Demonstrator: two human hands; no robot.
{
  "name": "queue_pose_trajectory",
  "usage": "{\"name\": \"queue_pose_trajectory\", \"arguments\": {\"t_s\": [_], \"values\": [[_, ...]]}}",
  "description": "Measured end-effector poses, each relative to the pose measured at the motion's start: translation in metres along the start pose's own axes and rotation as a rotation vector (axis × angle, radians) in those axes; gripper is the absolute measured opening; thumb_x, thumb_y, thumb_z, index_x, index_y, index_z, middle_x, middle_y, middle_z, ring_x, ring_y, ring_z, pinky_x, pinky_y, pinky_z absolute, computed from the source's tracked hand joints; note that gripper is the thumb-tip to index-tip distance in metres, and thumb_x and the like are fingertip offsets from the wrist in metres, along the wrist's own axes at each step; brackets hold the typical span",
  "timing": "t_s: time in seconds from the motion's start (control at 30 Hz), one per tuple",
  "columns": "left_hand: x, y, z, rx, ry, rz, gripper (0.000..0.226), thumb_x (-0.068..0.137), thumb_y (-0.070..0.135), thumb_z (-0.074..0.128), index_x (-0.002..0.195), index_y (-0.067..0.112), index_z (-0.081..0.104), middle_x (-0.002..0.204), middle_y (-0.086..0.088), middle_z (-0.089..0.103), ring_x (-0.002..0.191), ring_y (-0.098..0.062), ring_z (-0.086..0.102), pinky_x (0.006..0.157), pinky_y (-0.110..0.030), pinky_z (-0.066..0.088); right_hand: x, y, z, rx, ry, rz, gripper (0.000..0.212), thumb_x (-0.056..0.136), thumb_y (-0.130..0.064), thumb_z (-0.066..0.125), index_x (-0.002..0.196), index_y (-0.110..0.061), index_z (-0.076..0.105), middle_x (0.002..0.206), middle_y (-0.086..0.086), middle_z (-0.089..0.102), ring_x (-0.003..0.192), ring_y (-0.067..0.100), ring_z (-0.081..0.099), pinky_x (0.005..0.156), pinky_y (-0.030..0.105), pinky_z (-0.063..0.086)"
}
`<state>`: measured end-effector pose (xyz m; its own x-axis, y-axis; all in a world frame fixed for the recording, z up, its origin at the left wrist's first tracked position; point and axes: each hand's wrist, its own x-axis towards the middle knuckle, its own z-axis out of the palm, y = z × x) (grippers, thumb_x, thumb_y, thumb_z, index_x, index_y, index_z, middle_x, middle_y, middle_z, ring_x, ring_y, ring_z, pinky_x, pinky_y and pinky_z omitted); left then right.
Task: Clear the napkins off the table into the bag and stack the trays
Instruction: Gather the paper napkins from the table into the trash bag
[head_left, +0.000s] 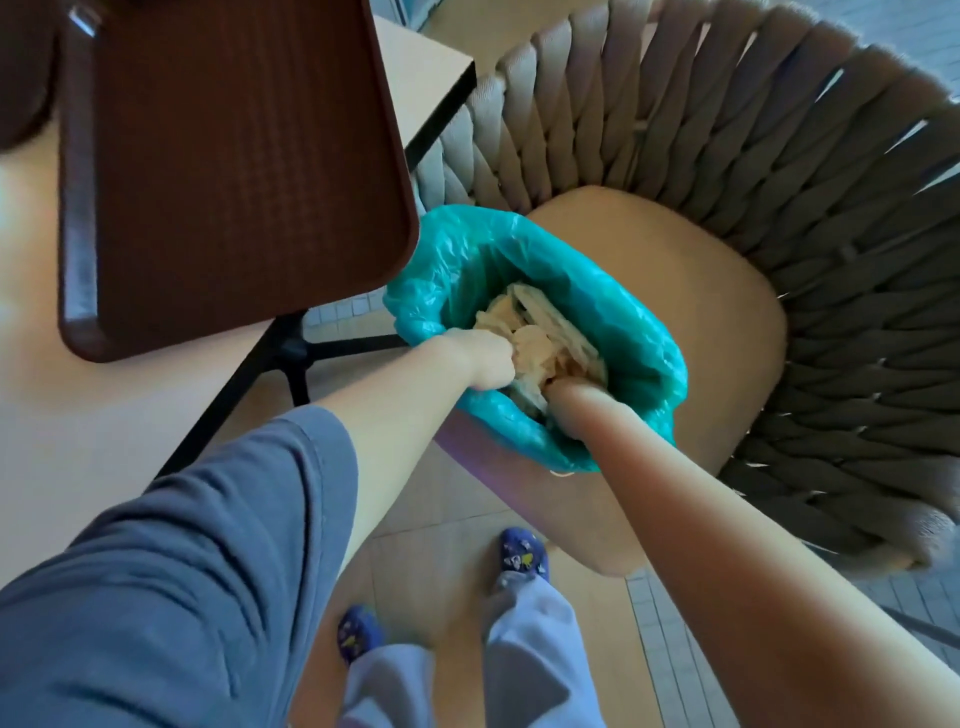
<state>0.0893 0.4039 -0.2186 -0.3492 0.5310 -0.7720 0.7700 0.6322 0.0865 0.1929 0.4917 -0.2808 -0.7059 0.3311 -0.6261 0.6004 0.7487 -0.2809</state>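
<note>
Chair: I see its seat carrying the bag.
Tray: overhangs the table's near edge.
Bag: open-mouthed, at the seat's front edge.
Napkins: crumpled inside the bag.
Left hand: fingers curled on napkins.
Right hand: fingers buried in the napkins, grip unclear.

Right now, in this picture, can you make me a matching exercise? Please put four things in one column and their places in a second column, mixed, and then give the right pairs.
Things:
1. brown tray
2. teal bag
3. napkins
4. left hand

Places:
A. on the seat of the woven chair
B. on the table, one corner over the edge
C. at the near rim of the bag, on the paper
D. inside the bag

Pairs: 1-B, 2-A, 3-D, 4-C
</note>
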Motion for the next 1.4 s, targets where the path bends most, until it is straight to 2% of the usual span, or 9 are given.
{"name": "queue_pose_trajectory", "arguments": {"t_s": [0.1, 0.17, 0.23, 0.4, 0.57, 0.7, 0.93, 1.1, 1.4], "values": [[-0.010, 0.003, 0.002, -0.095, 0.085, 0.044, 0.020, 0.087, 0.009, 0.037, 0.098, 0.008, 0.054, 0.112, -0.016, 0.060, 0.093, -0.033, 0.054, 0.074, -0.037, 0.042, -0.017, -0.010, -0.010, -0.049, -0.145, -0.008, 0.048, 0.095, -0.024, 0.041, 0.139, -0.007, 0.037, 0.141, 0.014, 0.040, 0.130, 0.032, 0.038, 0.108, 0.037, 0.030], [-0.024, 0.001, -0.001, -0.134, 0.204, 0.057, 0.015, 0.085, 0.006, 0.039, 0.092, 0.007, 0.052, 0.107, -0.017, 0.060, 0.090, -0.033, 0.054, 0.071, -0.036, 0.041, -0.032, -0.014, -0.022, -0.070, -0.077, -0.007, 0.041, 0.088, -0.017, 0.050, 0.127, -0.006, 0.051, 0.123, 0.012, 0.055, 0.114, 0.031, 0.051, 0.094, 0.038, 0.042], [-0.040, -0.002, -0.004, -0.169, 0.293, 0.072, 0.024, 0.084, 0.007, 0.040, 0.102, 0.005, 0.056, 0.109, -0.016, 0.059, 0.096, -0.035, 0.055, 0.079, -0.041, 0.047, -0.048, -0.020, -0.037, -0.108, 0.046, 0.006, 0.035, 0.083, -0.013, 0.054, 0.118, -0.006, 0.057, 0.115, 0.012, 0.057, 0.107, 0.030, 0.053, 0.086, 0.038, 0.046], [-0.088, -0.013, -0.009, -0.209, 0.430, 0.107, 0.027, 0.090, 0.012, 0.041, 0.111, 0.010, 0.058, 0.115, -0.012, 0.057, 0.109, -0.034, 0.052, 0.091, -0.049, 0.045, -0.088, -0.041, -0.072, -0.086, 0.292, -0.049, 0.035, 0.084, -0.004, 0.042, 0.116, -0.006, 0.056, 0.119, 0.014, 0.050, 0.111, 0.030, 0.046, 0.084, 0.042, 0.049], [-0.156, -0.039, 0.002, -0.278, 0.604, 0.120, 0.029, 0.094, 0.024, 0.041, 0.118, 0.017, 0.056, 0.122, -0.006, 0.056, 0.115, -0.028, 0.050, 0.095, -0.048, 0.044, -0.126, -0.088, -0.088, -0.141, 0.491, -0.230, 0.036, 0.084, -0.010, 0.049, 0.120, -0.007, 0.055, 0.132, 0.013, 0.047, 0.117, 0.033, 0.042, 0.092, 0.046, 0.047], [-0.218, -0.075, 0.026, -0.343, 0.715, 0.126, 0.026, 0.094, 0.022, 0.044, 0.116, 0.015, 0.058, 0.122, -0.009, 0.058, 0.116, -0.028, 0.050, 0.095, -0.042, 0.044, -0.147, -0.145, -0.085, -0.187, 0.585, -0.391, 0.040, 0.084, -0.010, 0.049, 0.124, -0.007, 0.053, 0.141, 0.015, 0.041, 0.124, 0.035, 0.040, 0.098, 0.046, 0.042], [-0.321, -0.171, 0.090, -0.408, 0.787, -0.114, 0.038, 0.097, 0.023, 0.041, 0.133, 0.013, 0.046, 0.146, -0.007, 0.038, 0.135, -0.022, 0.029, 0.108, -0.039, 0.031, -0.180, -0.269, -0.041, -0.233, 0.586, -0.614, 0.043, 0.089, -0.015, 0.051, 0.131, -0.014, 0.047, 0.150, 0.014, 0.030, 0.135, 0.034, 0.030, 0.107, 0.051, 0.032], [-0.395, -0.252, 0.166, -0.483, 0.814, -0.364, 0.044, 0.098, 0.025, 0.040, 0.140, 0.014, 0.035, 0.155, -0.008, 0.018, 0.142, -0.022, 0.013, 0.111, -0.043, 0.021, -0.204, -0.370, 0.014, -0.260, 0.458, -0.754, 0.048, 0.091, -0.023, 0.046, 0.137, -0.019, 0.036, 0.155, 0.009, 0.019, 0.140, 0.031, 0.019, 0.110, 0.049, 0.024], [-0.487, -0.362, 0.287, -0.646, 0.859, -0.738, 0.044, 0.095, 0.025, 0.041, 0.138, 0.022, 0.036, 0.154, -0.006, 0.022, 0.140, -0.025, 0.017, 0.105, -0.046, 0.029, -0.236, -0.503, 0.103, -0.259, 0.229, -0.880, 0.056, 0.092, -0.021, 0.048, 0.144, -0.019, 0.026, 0.157, 0.003, 0.012, 0.143, 0.027, 0.011, 0.110, 0.048, 0.025]]}}
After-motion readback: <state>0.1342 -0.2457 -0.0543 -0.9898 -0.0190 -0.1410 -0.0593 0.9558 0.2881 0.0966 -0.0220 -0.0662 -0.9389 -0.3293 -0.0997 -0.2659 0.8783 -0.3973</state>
